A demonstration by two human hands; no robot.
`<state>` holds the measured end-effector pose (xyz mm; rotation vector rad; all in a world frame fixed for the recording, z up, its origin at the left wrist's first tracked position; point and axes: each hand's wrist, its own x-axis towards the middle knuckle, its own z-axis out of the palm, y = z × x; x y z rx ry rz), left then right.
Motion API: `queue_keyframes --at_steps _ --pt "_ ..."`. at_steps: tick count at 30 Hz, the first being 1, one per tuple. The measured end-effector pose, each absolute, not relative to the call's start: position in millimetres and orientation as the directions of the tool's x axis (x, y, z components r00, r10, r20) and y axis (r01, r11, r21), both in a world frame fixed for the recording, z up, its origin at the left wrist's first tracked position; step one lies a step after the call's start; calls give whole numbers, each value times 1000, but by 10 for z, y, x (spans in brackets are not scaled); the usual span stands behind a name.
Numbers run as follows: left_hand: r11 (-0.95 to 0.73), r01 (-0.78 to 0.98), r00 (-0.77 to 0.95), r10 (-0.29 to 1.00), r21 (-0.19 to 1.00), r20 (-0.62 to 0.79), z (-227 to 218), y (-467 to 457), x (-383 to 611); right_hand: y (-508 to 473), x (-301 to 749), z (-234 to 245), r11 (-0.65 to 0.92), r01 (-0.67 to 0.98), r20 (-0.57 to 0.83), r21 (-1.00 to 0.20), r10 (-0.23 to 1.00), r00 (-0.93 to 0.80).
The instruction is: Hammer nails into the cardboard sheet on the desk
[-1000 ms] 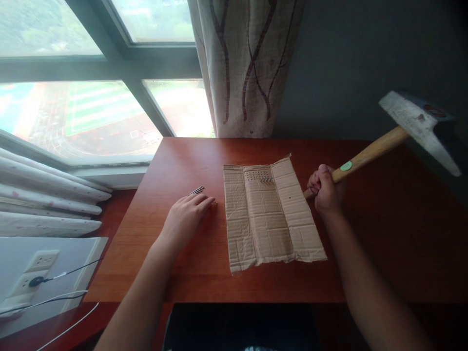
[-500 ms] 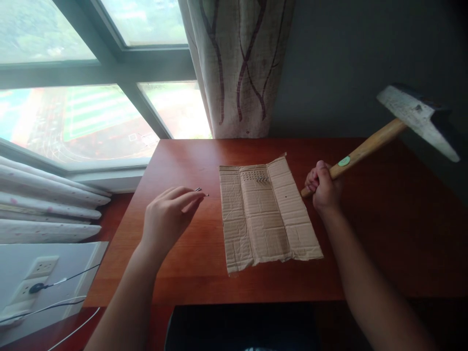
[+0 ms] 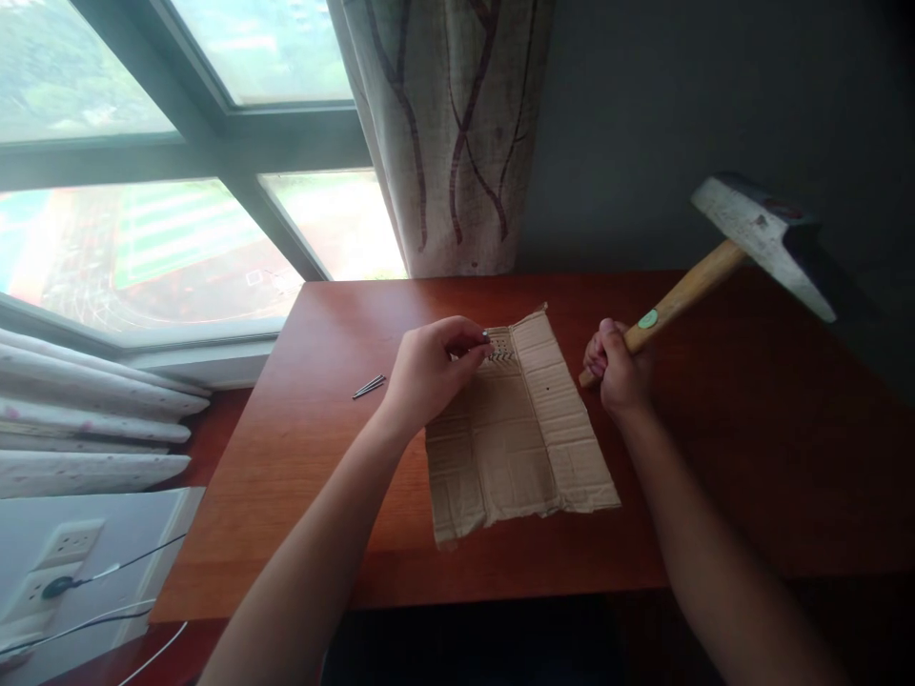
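A: Hands?
B: Left hand (image 3: 429, 372) pinches a nail (image 3: 486, 336) between thumb and fingertips, over the punched rows at the far end of the cardboard (image 3: 521, 448). Right hand (image 3: 616, 370) is clenched round the butt of the hammer (image 3: 704, 279). The head is up and off to the right, well apart from the sheet.
A: Step?
B: Reads as nail placement, pre-strike. Can't tell if the tip touches.
A: Next move needs?
B: Nail upright, fingers clear of the head, light first tap. Cardboard lies flat mid-surface (image 3: 715, 438), with spare nails (image 3: 369, 386) to its left.
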<state>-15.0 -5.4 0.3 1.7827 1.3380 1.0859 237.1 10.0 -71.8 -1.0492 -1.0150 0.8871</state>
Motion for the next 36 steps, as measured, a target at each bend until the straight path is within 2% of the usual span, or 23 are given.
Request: queue_keyframes --at_steps 10,36 --pt "-285 499 102 957 818 271 -59 -72 -180 90 2374 -694 263 -100 221 -960 925 309" --pt "-313 561 121 947 767 298 -95 -88 -164 88 2369 -696 275 -83 239 -958 923 301"
